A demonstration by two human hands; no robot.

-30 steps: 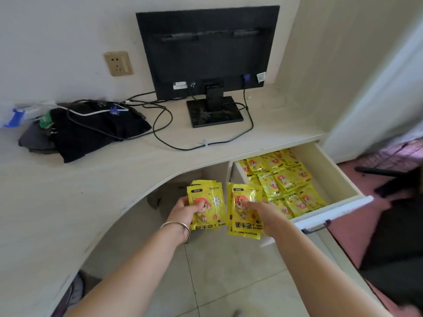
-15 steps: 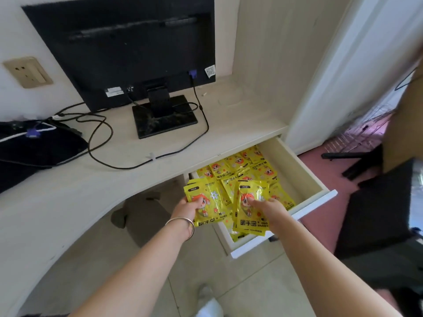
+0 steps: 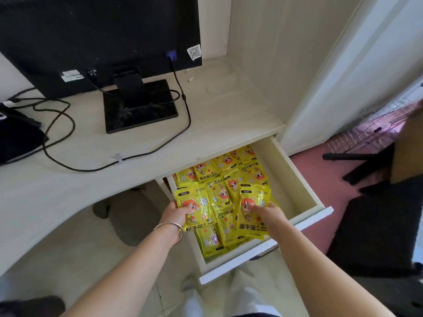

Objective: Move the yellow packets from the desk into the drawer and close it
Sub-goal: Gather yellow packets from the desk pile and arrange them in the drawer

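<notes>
The desk (image 3: pixel 68 193) shows no packets; its open drawer (image 3: pixel 297 177) holds a full layer of yellow hand-warmer packets (image 3: pixel 229 165). The left hand (image 3: pixel 176 212) clamps a stack (image 3: pixel 194 204) over the drawer's left edge, the right hand (image 3: pixel 266 212) another stack (image 3: pixel 253 213) near the front edge. Released there, the left stack could slip outside; piled packets might jam closing.

Yellow foil-like plastic packets (image 3: pixel 225 200): glossy, crinkled. Pale wood-grain laminate worktop (image 3: pixel 68 179): matt, smooth. Open pale wooden drawer (image 3: pixel 295 177): matt walls. Black plastic monitor back (image 3: pixel 91 30): dull. Thin silver metal bangle (image 3: pixel 170 226): shiny.
</notes>
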